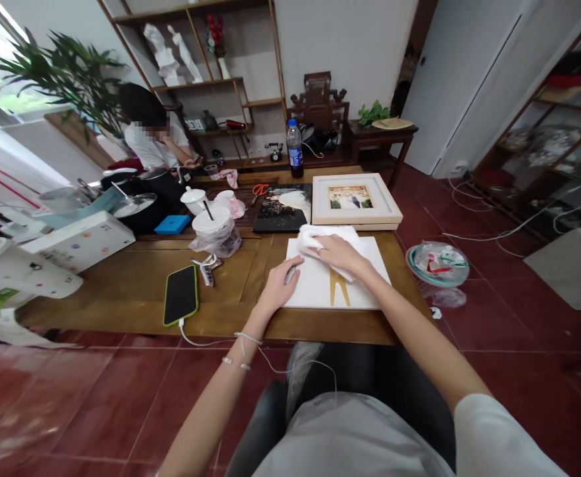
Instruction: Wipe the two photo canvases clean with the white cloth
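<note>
**White cloth (332, 232) on a white panel (310, 288) at the table's (136, 285) near edge**

Red tile floor (499, 318) shows beneath the brown wooden table. Near its front edge lies a phone (181, 295) in a green case, a white cable (205, 342) plugged in. To its right, the white panel lies flat, bearing a gold A-shaped piece (340, 289). The left hand (279, 285) rests at the panel's left edge; whether its grip is closed, I cannot tell. The right hand (338, 252) has its grip closed on the white cloth, over the panel's upper part.

Just beyond lie a framed picture (352, 197) and a dark picture (290, 209), with orange scissors (259, 191) beside the latter. A bagged cup (214, 225) and blue box (172, 224) stand left. Past the bottle (295, 152) are a carved chair (318, 109) and shelves (201, 84); a person (151, 146) sits far left near a leafy plant (66, 73).
</note>
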`<state>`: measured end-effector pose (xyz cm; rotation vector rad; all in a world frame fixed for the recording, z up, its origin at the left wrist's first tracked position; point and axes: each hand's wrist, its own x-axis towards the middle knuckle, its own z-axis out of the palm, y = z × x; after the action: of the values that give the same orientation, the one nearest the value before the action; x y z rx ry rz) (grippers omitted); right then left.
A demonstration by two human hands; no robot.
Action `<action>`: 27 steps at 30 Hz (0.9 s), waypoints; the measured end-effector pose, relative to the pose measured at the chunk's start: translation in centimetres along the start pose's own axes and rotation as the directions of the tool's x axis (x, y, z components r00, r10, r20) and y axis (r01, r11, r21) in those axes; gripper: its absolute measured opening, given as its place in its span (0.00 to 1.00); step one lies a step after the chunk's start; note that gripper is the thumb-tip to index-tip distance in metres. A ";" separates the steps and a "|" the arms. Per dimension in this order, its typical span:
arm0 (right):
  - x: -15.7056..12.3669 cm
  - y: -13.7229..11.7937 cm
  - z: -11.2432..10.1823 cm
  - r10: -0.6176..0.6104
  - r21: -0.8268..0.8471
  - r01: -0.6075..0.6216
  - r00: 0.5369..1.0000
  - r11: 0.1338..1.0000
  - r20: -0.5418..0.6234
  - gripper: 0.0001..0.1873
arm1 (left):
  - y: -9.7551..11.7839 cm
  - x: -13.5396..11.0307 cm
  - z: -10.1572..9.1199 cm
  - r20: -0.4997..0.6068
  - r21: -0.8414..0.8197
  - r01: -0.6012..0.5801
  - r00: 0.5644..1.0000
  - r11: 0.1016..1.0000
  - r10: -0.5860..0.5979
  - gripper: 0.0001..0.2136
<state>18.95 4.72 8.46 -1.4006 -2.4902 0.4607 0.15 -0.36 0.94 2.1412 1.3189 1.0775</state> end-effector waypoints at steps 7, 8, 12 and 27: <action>-5.6 7.2 -1.7 0.183 0.077 -0.172 0.967 0.982 -0.179 0.23 | 0.2 0.1 0.1 -0.013 -0.021 0.012 1.000 1.000 -0.013 0.14; -6.2 7.8 -1.7 0.209 0.073 -0.198 0.958 0.977 -0.196 0.23 | 0.3 0.1 0.1 -0.015 -0.021 0.014 1.000 1.000 -0.014 0.14; -8.8 7.3 -1.2 0.192 -0.044 -0.201 0.968 0.979 -0.164 0.22 | 0.3 0.1 0.1 -0.019 -0.019 0.005 1.000 1.000 -0.006 0.14; -13.7 4.4 -3.1 0.144 -0.069 -0.138 0.986 0.988 0.080 0.22 | 0.2 0.0 0.3 -0.025 -0.008 -0.014 1.000 1.000 0.014 0.14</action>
<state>30.47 -4.43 8.82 -1.6222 -2.5021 0.4830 0.50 -0.43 0.86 2.1407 1.3108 1.1166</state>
